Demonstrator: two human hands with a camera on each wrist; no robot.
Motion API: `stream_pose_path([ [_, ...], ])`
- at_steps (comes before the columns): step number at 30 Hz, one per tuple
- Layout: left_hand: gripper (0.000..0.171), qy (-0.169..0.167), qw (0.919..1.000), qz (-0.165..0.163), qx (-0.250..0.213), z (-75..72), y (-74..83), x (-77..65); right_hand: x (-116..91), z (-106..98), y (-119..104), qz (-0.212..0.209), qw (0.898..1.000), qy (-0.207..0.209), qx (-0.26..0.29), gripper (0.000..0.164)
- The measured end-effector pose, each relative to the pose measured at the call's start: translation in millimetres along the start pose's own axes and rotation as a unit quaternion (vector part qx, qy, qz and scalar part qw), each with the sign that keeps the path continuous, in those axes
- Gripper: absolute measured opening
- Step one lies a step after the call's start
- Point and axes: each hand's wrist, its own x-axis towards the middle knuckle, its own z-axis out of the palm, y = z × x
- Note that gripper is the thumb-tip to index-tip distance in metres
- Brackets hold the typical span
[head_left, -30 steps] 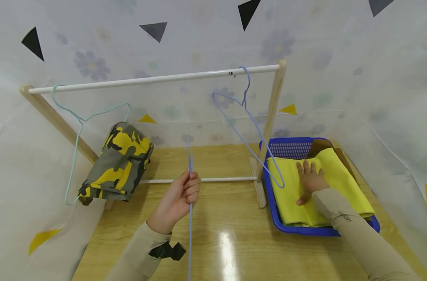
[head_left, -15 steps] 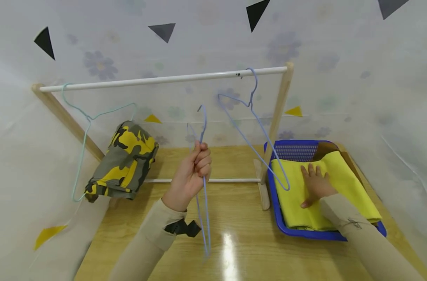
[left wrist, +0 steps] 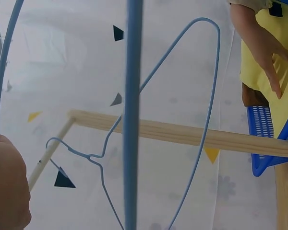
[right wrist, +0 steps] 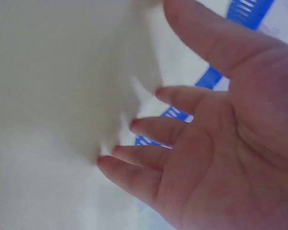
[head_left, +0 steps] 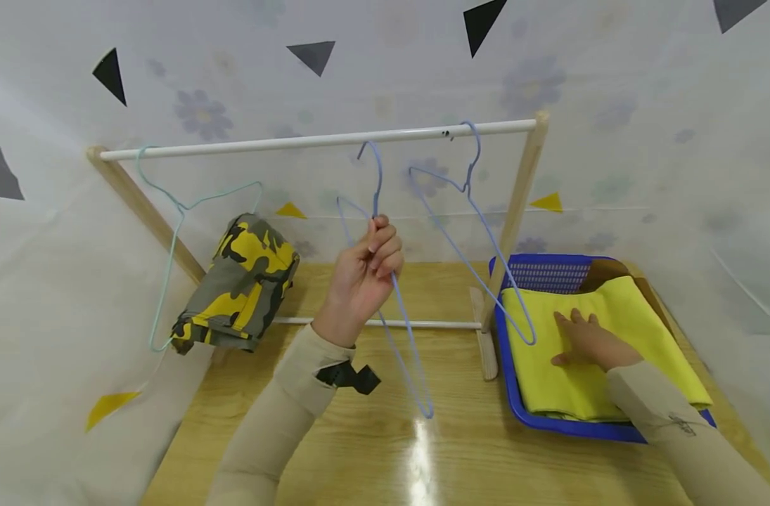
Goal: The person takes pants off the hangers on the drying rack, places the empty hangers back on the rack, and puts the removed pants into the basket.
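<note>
Watching from my distant station, I see the left hand [head_left: 367, 270] pinching a blue wire hanger [head_left: 379, 179] just below its hook, thumb against curled fingers. That hook stands up near the middle of the white rail [head_left: 245, 146]; I cannot tell whether it touches. The hanger is tilted, its lower end slanting to the right and toward me over the wooden table [head_left: 359, 450].

To the right, I have the right hand [head_left: 592, 342] resting on a folded yellow cloth [head_left: 549, 393] in the blue basket [head_left: 549, 274], its fingers straight and spread. A brown piece [head_left: 602, 273] shows at the basket's far side, behind the cloth.

Between my left hand and the basket, a second blue hanger [head_left: 470, 174] dangles bare from the rail's right end, close by the right post [head_left: 522, 193]. Its lower corner overlaps the basket's left edge in the head view. From the left wrist I get a straight blue wire crossing in front of it.

On the far left, a pale green hanger [head_left: 181, 208] on the rail carries a camouflage garment [head_left: 242, 281] beside the left post [head_left: 150, 211]. Low down, a white rod [head_left: 435, 325] runs behind my left arm. A black strap [head_left: 349, 377] wraps that wrist.
</note>
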Motion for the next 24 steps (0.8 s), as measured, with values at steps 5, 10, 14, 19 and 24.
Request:
stream_pose_path([
  [5, 0.015, -0.024, 0.9997, 0.003, -0.006, 2.0, 1.4, 8.8, -7.3, -4.5, -5.0, -0.005, 1.0, -0.029, 0.01, 0.09],
  [10, 0.018, -0.028, 0.9996, 0.006, -0.001, 1.2, 2.7, 17.1, -17.7, -4.8, -10.3, -0.027, 0.999, -0.017, 0.005, 0.081],
  [14, 0.018, -0.02, 0.9997, 0.011, 0.013, -0.1, 4.1, 23.4, -28.6, -5.3, -16.7, -0.041, 0.999, 0.017, -0.01, 0.073],
  [19, 0.017, -0.015, 0.9993, 0.023, 0.026, 0.4, 7.1, 33.3, -42.6, -7.1, -29.0, -0.053, 0.994, 0.088, -0.036, 0.064],
  [24, 0.018, -0.017, 0.9989, 0.032, 0.03, -0.7, 9.4, 42.7, -53.9, -4.3, -45.6, -0.067, 0.986, 0.145, -0.044, 0.06],
])
